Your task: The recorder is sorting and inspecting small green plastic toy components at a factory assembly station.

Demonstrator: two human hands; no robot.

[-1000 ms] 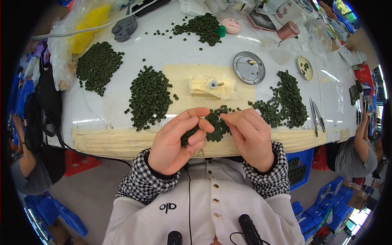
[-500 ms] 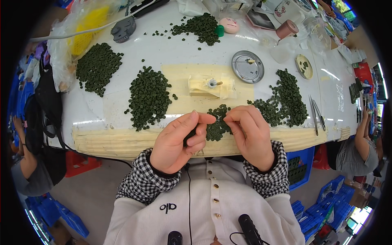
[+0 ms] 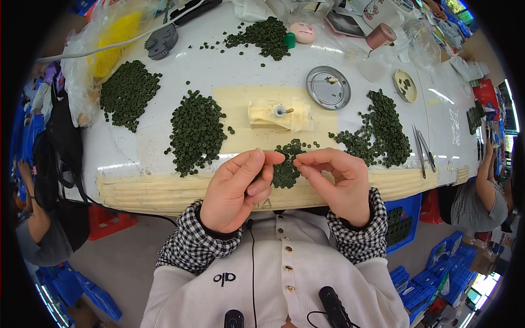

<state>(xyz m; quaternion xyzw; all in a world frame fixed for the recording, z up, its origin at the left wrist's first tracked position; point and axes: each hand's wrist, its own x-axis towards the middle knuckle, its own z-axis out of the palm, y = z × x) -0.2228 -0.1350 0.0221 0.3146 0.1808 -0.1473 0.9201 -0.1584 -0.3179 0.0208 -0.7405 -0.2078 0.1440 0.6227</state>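
My left hand (image 3: 234, 188) is closed, thumb pressed along the index finger and the other fingers curled in. A dark bit shows between its fingers, too hidden to name. Facing it, my right hand (image 3: 340, 183) pinches thumb and forefinger together; whatever is in the pinch is too small to make out. The two sets of fingertips are close but apart. Just beyond them lies a small pile of dark green round pieces (image 3: 286, 175), partly covered by the fingers. Farther off stands a tape-wrapped block (image 3: 262, 116) with a small metal fitting and peg (image 3: 281, 111) on top.
Larger heaps of green pieces lie left (image 3: 196, 131), far left (image 3: 129, 94), at the back (image 3: 268, 37) and right (image 3: 385, 128). A round tin lid (image 3: 328, 87), a yellowish dish (image 3: 405, 86), tweezers (image 3: 420, 150) and a thread spool (image 3: 380, 36) are about. Other people sit at both sides.
My right hand has moved slightly left and nearer the left fingertips, its pinch still closed. The left fingers have curled a little more, hiding more of the dark bit.
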